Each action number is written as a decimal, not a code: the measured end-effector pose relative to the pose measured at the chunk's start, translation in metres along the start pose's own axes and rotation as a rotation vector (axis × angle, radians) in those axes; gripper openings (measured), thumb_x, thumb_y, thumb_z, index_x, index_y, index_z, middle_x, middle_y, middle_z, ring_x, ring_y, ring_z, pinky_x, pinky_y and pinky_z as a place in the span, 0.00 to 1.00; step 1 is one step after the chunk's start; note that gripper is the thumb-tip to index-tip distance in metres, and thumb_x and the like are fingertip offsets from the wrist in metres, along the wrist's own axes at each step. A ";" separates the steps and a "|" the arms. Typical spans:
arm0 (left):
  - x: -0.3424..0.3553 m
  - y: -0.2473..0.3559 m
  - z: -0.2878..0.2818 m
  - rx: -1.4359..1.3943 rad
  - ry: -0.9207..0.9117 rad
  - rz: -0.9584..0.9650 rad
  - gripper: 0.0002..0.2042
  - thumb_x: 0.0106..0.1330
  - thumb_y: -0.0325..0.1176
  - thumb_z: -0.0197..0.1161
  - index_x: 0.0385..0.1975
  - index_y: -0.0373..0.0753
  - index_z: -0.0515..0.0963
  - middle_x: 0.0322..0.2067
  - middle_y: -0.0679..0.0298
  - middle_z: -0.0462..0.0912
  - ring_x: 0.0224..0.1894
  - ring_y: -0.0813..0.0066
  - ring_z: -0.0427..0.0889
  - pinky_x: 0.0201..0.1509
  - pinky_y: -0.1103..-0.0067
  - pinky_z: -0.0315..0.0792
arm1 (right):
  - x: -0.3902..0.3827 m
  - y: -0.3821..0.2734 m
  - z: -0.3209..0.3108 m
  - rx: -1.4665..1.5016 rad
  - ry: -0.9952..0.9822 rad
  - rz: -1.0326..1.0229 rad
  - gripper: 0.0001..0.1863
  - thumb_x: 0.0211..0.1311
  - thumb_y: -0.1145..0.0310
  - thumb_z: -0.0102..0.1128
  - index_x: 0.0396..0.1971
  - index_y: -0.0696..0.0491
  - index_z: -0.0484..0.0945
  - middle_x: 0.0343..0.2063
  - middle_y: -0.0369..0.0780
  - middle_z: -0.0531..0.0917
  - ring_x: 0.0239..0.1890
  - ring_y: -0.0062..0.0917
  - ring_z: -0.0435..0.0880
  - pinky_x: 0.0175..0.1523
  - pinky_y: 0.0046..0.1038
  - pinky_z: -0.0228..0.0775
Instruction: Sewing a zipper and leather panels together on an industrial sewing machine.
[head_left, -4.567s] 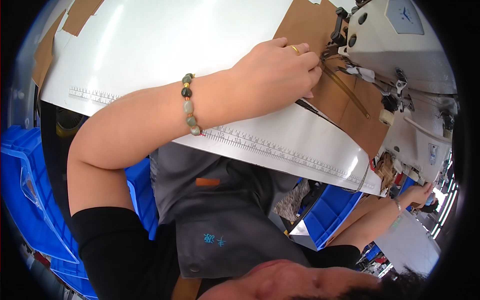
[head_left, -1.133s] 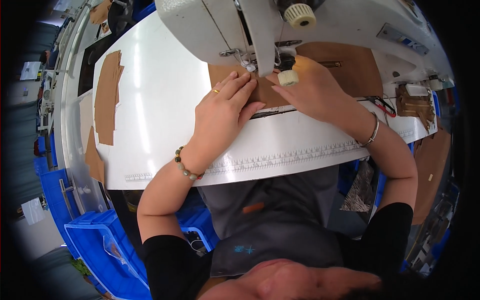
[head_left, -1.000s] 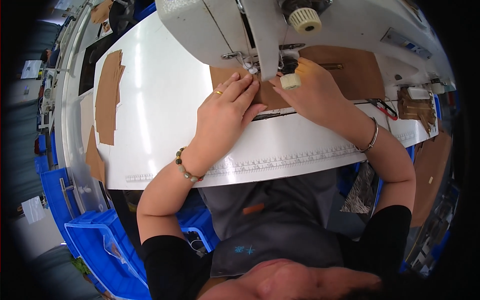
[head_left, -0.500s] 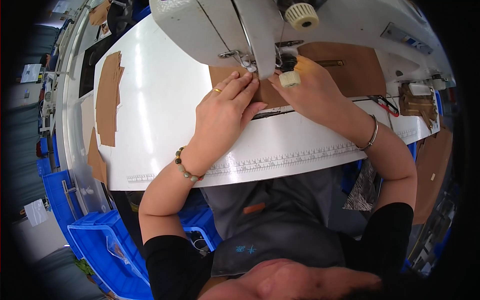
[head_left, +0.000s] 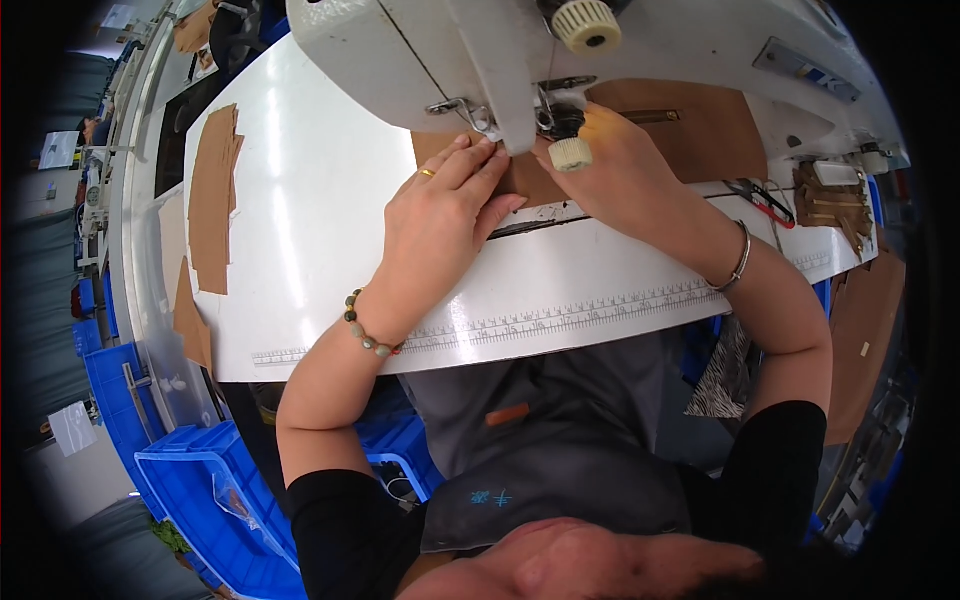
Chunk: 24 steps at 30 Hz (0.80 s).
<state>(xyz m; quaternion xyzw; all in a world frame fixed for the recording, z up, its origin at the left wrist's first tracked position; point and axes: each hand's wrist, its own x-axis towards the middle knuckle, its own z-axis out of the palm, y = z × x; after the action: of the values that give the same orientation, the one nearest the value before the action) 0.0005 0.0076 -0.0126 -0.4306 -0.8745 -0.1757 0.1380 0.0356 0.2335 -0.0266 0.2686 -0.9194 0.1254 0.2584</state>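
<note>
A flat brown panel lies on the white table under the head of a sewing machine. A narrow slot with a brassy zipper shows on its right part. My left hand rests on the panel's left part, fingers stretched out flat close to the presser foot, thumb spread aside. On the other side of the needle area, my right hand lies on the panel. Its fingertips are largely hidden behind the machine's black fitting and cream knob, so its grip does not show. The needle tip is hidden.
Brown cut pieces are stacked at the table's left. Red-handled snips and a bundle of brown zippers lie at the right. A printed ruler runs along the front edge. Blue crates stand lower left.
The view has shifted slightly, so machine, panel and hands appear a little higher and further left. Both hands keep about the same places on the panel.
</note>
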 end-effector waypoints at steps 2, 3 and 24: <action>0.000 -0.001 0.000 0.001 0.008 -0.002 0.19 0.61 0.42 0.74 0.48 0.37 0.87 0.50 0.62 0.87 0.58 0.61 0.85 0.56 0.72 0.81 | 0.000 0.001 0.000 0.009 -0.034 0.018 0.08 0.55 0.73 0.61 0.32 0.58 0.86 0.44 0.40 0.88 0.51 0.32 0.86 0.61 0.36 0.75; 0.001 -0.001 0.000 0.000 -0.004 -0.008 0.19 0.61 0.41 0.73 0.48 0.37 0.87 0.49 0.62 0.87 0.58 0.61 0.85 0.56 0.72 0.81 | 0.000 0.001 0.000 0.008 -0.035 0.018 0.08 0.55 0.73 0.61 0.32 0.58 0.86 0.44 0.40 0.88 0.51 0.32 0.86 0.61 0.36 0.75; 0.001 -0.002 0.002 0.004 -0.021 -0.018 0.17 0.64 0.39 0.72 0.49 0.37 0.86 0.54 0.63 0.85 0.48 0.64 0.87 0.49 0.72 0.82 | 0.005 0.001 -0.007 -0.013 -0.031 0.036 0.06 0.58 0.70 0.63 0.30 0.56 0.86 0.41 0.37 0.88 0.50 0.29 0.86 0.60 0.35 0.77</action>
<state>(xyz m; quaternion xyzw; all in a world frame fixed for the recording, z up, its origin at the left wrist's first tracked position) -0.0019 0.0079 -0.0141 -0.4243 -0.8800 -0.1709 0.1280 0.0342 0.2350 -0.0184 0.2520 -0.9289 0.1197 0.2436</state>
